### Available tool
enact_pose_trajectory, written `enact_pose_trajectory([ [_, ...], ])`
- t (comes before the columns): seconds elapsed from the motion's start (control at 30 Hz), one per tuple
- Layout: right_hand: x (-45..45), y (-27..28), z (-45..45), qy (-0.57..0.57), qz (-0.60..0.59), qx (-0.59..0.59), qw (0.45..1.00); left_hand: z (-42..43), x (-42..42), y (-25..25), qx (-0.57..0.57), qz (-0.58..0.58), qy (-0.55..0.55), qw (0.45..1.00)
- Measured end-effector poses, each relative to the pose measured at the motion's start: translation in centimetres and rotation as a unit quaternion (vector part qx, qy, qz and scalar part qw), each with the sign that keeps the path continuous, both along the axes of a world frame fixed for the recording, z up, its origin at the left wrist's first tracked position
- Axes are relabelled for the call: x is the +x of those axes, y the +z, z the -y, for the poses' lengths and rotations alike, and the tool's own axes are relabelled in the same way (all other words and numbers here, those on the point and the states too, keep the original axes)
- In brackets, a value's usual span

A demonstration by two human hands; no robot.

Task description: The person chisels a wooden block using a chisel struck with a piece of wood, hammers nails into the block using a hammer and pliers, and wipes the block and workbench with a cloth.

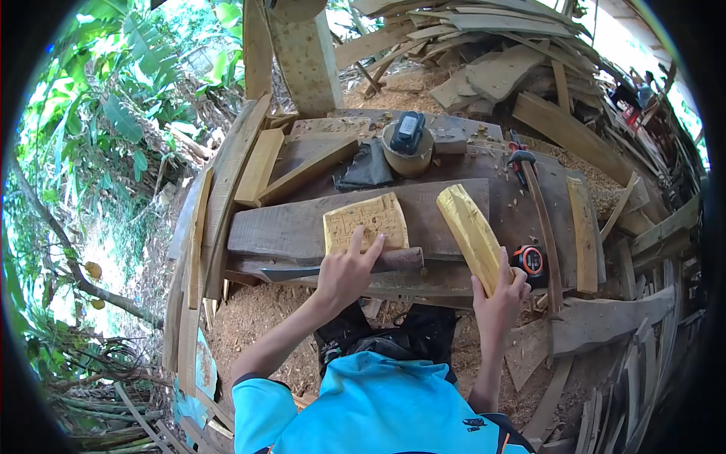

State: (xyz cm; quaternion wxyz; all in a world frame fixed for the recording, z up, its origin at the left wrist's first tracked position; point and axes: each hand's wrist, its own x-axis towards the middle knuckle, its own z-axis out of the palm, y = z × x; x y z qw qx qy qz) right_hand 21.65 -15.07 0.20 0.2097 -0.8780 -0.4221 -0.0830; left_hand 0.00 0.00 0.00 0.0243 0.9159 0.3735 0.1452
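My left hand (344, 272) has its index and middle fingers stretched out onto a flat piece of light wood (369, 219) covered in dark pencil-like markings; its other fingers are partly hidden. This piece rests on a thick dark plank (291, 221) on the workbench. Under the left hand's fingers, along the plank's near edge, lies a long dark blade with a wooden handle (399, 259). My right hand (501, 293) is closed around the near end of a yellowish wooden block (466, 227), which is tilted with its far end over the plank. An orange-and-black tape measure (529, 262) sits just right of that hand.
A black battery pack (409, 130) lies on a round wooden piece (409, 155), beside a dark cloth (364, 168). A red-and-black tool (520, 159) is at the bench's right. Wood offcuts (261, 166) line the left side. Stacked boards (495, 72) and sawdust surround the bench (522, 200).
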Motion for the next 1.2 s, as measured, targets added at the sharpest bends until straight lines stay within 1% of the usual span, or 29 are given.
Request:
enact_pose_trajectory([
  [0.07,0.3,0.0,0.2,-0.002,0.008,0.0,1.0,-0.1,0.1,1.1,-0.094,0.022,0.001,0.995],
  [0.1,-0.8,-0.4,-0.2,-0.001,-0.006,0.008,1.0,-0.9,-1.2,2.1,-0.098,0.042,0.005,0.994],
  [0.17,-0.4,-0.4,0.0,0.002,0.005,0.01,1.0,-1.8,-1.4,2.8,-0.121,0.12,0.011,0.985],
  [0.2,-0.2,-0.4,0.1,0.004,0.011,0.008,1.0,-1.6,-1.3,4.3,-0.149,0.12,0.054,0.98],
  [0.3,0.0,-0.4,0.2,0.008,0.014,0.007,1.0,-4.0,-2.4,3.3,-0.137,0.131,0.037,0.981],
  [0.33,0.1,-0.2,0.1,0.009,0.011,0.005,1.0,-4.1,-2.5,3.5,-0.164,0.078,0.066,0.981],
  [0.43,0.2,0.6,-0.4,0.016,0.003,-0.012,1.0,-3.5,-1.9,4.6,-0.188,0.039,0.133,0.972],
  [0.53,0.2,0.9,-1.2,0.026,0.013,-0.033,0.999,-2.6,-0.7,5.6,-0.208,0.009,0.176,0.962],
  [0.63,0.2,0.6,-2.6,0.045,0.024,-0.037,0.998,-3.6,-0.9,4.4,-0.187,0.027,0.157,0.969],
  [0.67,0.2,0.5,-3.1,0.051,0.027,-0.035,0.998,-4.1,-1.4,4.7,-0.253,0.056,0.151,0.954],
  [0.73,0.4,0.1,-4.0,0.058,0.036,-0.033,0.997,-5.1,-2.4,6.8,-0.379,0.118,0.132,0.908],
  [0.83,0.8,0.0,-4.6,0.066,0.034,-0.032,0.997,-5.6,-3.4,9.7,-0.401,0.17,0.133,0.89],
  [0.87,0.8,0.0,-4.7,0.071,0.029,-0.032,0.997,-5.6,-3.4,10.2,-0.358,0.151,0.144,0.91],
  [0.97,1.0,-0.4,-4.7,0.076,0.033,-0.022,0.996,-5.4,-3.0,9.8,-0.374,0.084,0.154,0.91],
  [1.0,1.0,-0.4,-4.8,0.078,0.03,-0.021,0.996,-5.6,-3.3,8.0,-0.38,0.128,0.112,0.909],
  [1.07,1.0,-0.3,-4.7,0.077,0.025,-0.02,0.997,-5.9,-3.8,4.8,-0.295,0.064,0.107,0.947],
  [1.1,1.0,-0.3,-4.7,0.075,0.028,-0.019,0.997,-5.8,-3.5,4.6,-0.251,0.031,0.1,0.962],
  [1.13,1.0,-0.3,-4.8,0.073,0.032,-0.021,0.997,-5.6,-3.3,4.7,-0.295,0.068,0.118,0.946],
  [1.2,1.0,-0.2,-4.6,0.067,0.028,-0.025,0.997,-4.8,-2.6,5.0,-0.342,0.088,0.115,0.928],
])
